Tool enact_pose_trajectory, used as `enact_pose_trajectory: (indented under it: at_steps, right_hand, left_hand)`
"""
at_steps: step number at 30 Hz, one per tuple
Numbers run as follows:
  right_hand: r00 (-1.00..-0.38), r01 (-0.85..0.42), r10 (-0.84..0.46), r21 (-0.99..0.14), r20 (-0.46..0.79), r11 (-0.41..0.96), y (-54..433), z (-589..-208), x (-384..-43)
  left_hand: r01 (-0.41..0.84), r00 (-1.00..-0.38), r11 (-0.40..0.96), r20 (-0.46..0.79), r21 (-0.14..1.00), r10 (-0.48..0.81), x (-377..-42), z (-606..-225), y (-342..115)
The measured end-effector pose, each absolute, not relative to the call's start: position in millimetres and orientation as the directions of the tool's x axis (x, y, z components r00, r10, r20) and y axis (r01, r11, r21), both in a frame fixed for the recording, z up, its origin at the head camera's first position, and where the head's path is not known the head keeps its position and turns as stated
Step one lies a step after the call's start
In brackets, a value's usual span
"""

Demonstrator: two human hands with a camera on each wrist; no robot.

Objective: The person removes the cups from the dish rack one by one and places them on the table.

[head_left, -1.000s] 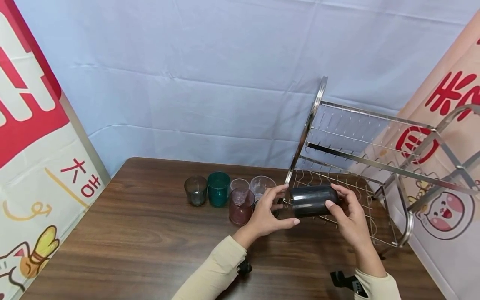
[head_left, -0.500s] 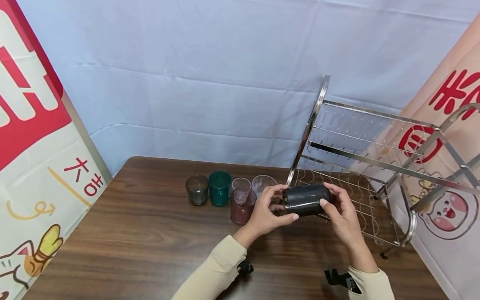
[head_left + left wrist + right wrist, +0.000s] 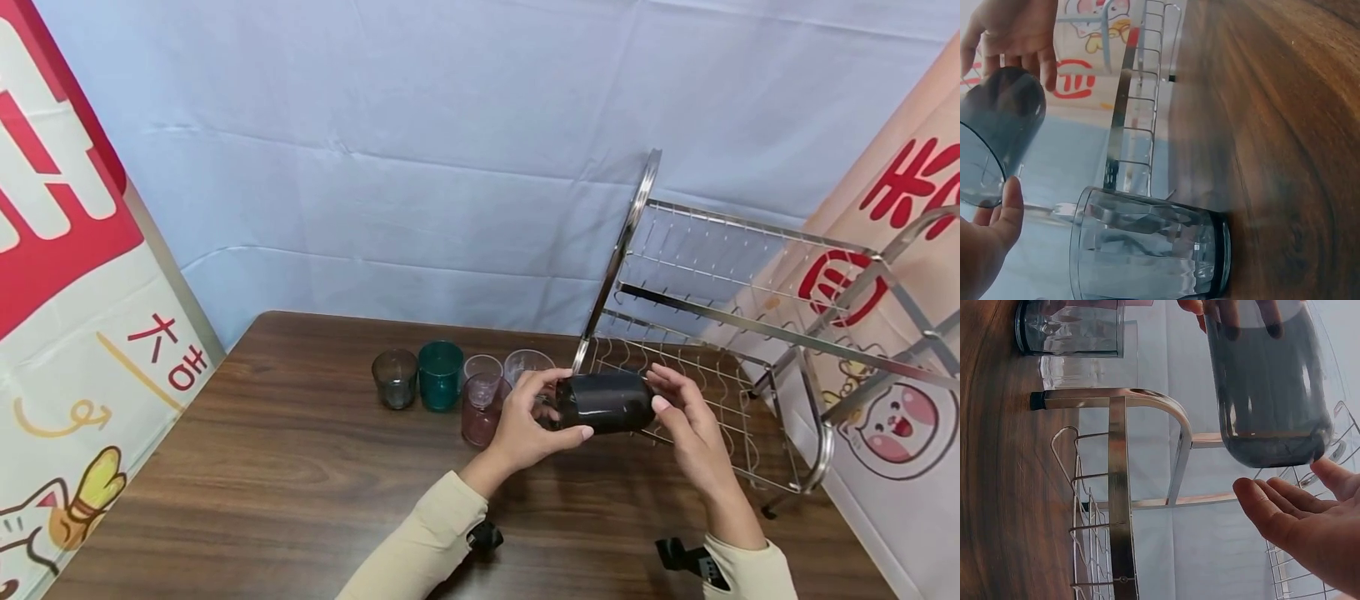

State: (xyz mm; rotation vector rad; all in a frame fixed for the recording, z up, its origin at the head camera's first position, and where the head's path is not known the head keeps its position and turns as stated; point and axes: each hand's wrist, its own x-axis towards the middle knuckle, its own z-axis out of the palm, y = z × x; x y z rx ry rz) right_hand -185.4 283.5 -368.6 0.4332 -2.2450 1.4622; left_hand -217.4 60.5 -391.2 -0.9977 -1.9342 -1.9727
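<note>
A dark smoky drinking glass (image 3: 606, 404) lies on its side in the air above the table. My left hand (image 3: 525, 429) holds it at the rim end, and the left wrist view has the left thumb on the rim of the glass (image 3: 1013, 112). At the base end is my right hand (image 3: 697, 437), with fingers extended. In the right wrist view the right fingertips (image 3: 1250, 487) are right at the base of the glass (image 3: 1272, 394), not wrapped round it. Left fingers show through the glass there.
Left of the hands stand a grey-brown glass (image 3: 395, 382), a teal glass (image 3: 441, 379), a purple-red glass (image 3: 480, 421) and clear glasses (image 3: 528, 360). A two-tier metal dish rack (image 3: 735, 323) stands at the right. A smoky-based glass (image 3: 1147, 244) stands near the left hand.
The dark glass has shifted left, further into the left hand, which now grips its rim end. The right hand held the glass earlier; its fingers have loosened at the base.
</note>
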Motion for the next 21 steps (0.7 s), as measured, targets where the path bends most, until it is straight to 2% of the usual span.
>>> enact_pose_trajectory:
  at_steps: [5,11,16,21]
  right_hand:
    - [-0.860,-0.455,-0.043,-0.726,0.508,0.515,284.3,-368.4,-184.2]
    - [-0.868,-0.412,-0.132,-0.545,0.479,0.730,283.2,-364.9,-179.4]
    - [-0.846,-0.455,-0.232,-0.425,0.479,0.782,279.2,-364.9,-181.1]
    - [-0.825,-0.498,-0.295,-0.373,0.482,0.783,276.3,-367.1,-184.6]
  left_hand:
    - [0.622,-0.731,-0.070,0.610,0.780,0.306,-224.7,-404.4,62.8]
    - [0.652,-0.732,0.043,0.614,0.757,0.296,-231.2,-412.8,52.7]
    - [0.681,-0.718,0.120,0.626,0.722,0.305,-231.1,-408.4,42.6]
    - [0.697,-0.710,0.184,0.630,0.693,0.314,-231.7,-401.6,35.9]
